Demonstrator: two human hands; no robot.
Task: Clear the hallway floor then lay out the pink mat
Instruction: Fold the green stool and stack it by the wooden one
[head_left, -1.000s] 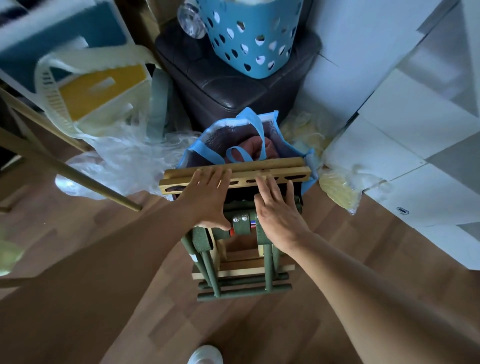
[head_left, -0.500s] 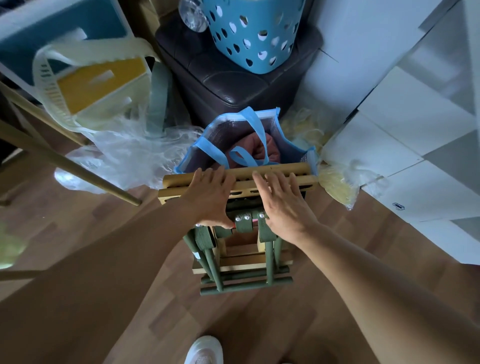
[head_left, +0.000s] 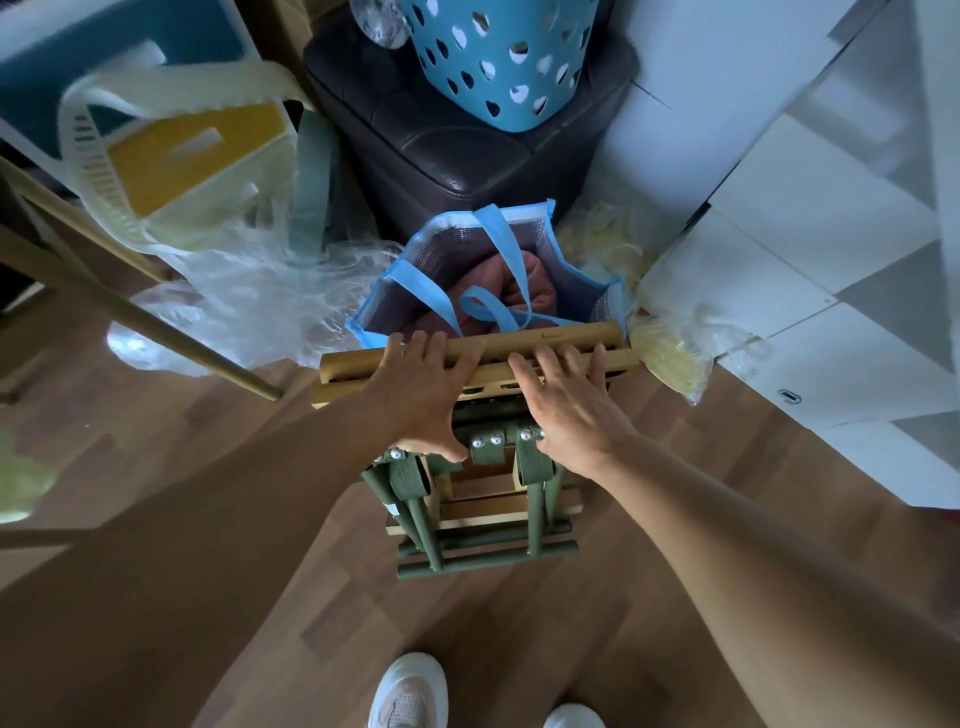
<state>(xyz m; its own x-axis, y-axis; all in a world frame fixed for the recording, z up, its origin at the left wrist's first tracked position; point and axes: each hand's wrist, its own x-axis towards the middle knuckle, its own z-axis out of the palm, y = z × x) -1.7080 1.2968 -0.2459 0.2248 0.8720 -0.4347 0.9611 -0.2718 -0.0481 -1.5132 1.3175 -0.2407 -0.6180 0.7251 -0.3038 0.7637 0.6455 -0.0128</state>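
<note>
A folded wooden chair with a green metal frame (head_left: 483, 525) stands upright on the wooden floor. My left hand (head_left: 423, 400) and my right hand (head_left: 566, 405) rest side by side on its top wooden bars, fingers spread flat over them. Right behind the chair stands a blue-trimmed tote bag (head_left: 605, 306) with a rolled pink mat (head_left: 511, 291) inside it. The chair touches the bag's near edge.
A dark leather ottoman (head_left: 441, 124) carrying a blue perforated basket (head_left: 498, 57) stands behind the bag. Clear plastic sheeting (head_left: 249, 312), a white fan (head_left: 171, 161) and a wooden leg (head_left: 156, 332) lie left. White cabinets (head_left: 810, 270) and a yellow-filled plastic bag (head_left: 670, 358) are right. My white shoes (head_left: 410, 696) show below.
Both hands slid forward on the chair's top bars and the chair moved slightly closer to the bag. The view tilted down, bringing my shoes into sight.
</note>
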